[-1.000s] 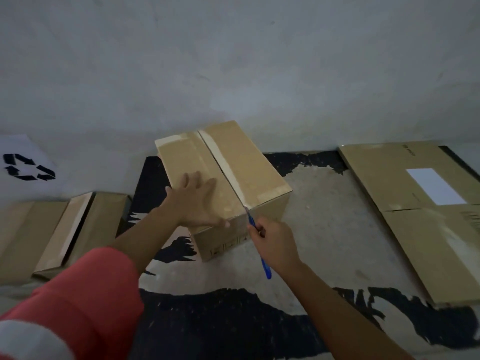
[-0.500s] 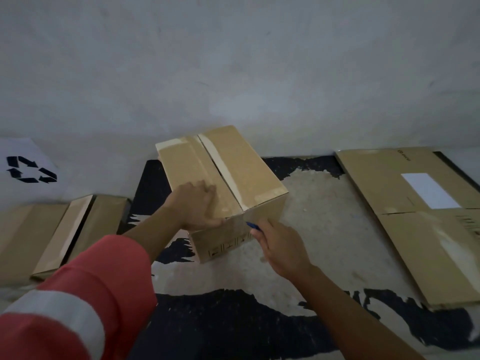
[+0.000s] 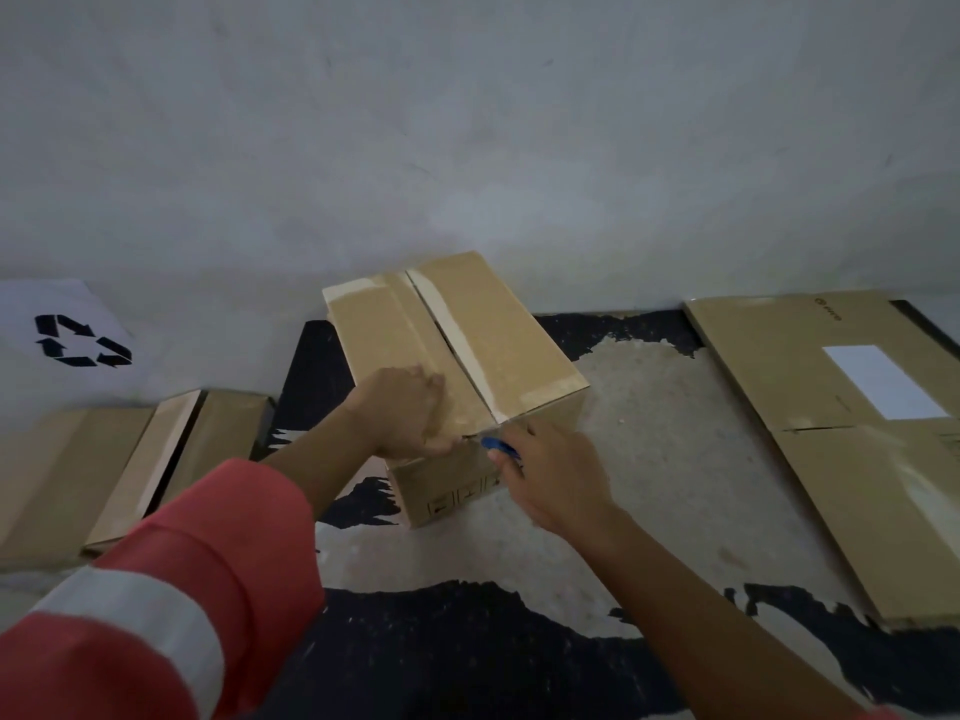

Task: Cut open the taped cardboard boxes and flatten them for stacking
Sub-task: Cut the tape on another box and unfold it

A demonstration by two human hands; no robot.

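A brown cardboard box stands on the floor by the wall, with a pale tape strip along its top seam; a dark slit shows along the seam. My left hand rests on the near left top flap, fingers curled at its near edge. My right hand is at the box's near corner, closed around a blue-handled cutter whose tip sits at the near end of the seam. The blade itself is hidden.
Flattened cardboard with a white label lies on the floor to the right. More folded cardboard lies at the left. A white sheet with a recycling symbol leans on the wall. The floor is patchy black and beige.
My right hand pulled the cutter off the seam's near end and shifted its grip, so the handle is mostly hidden. My left hand slid toward the near edge and curled. The seam shows a slit.
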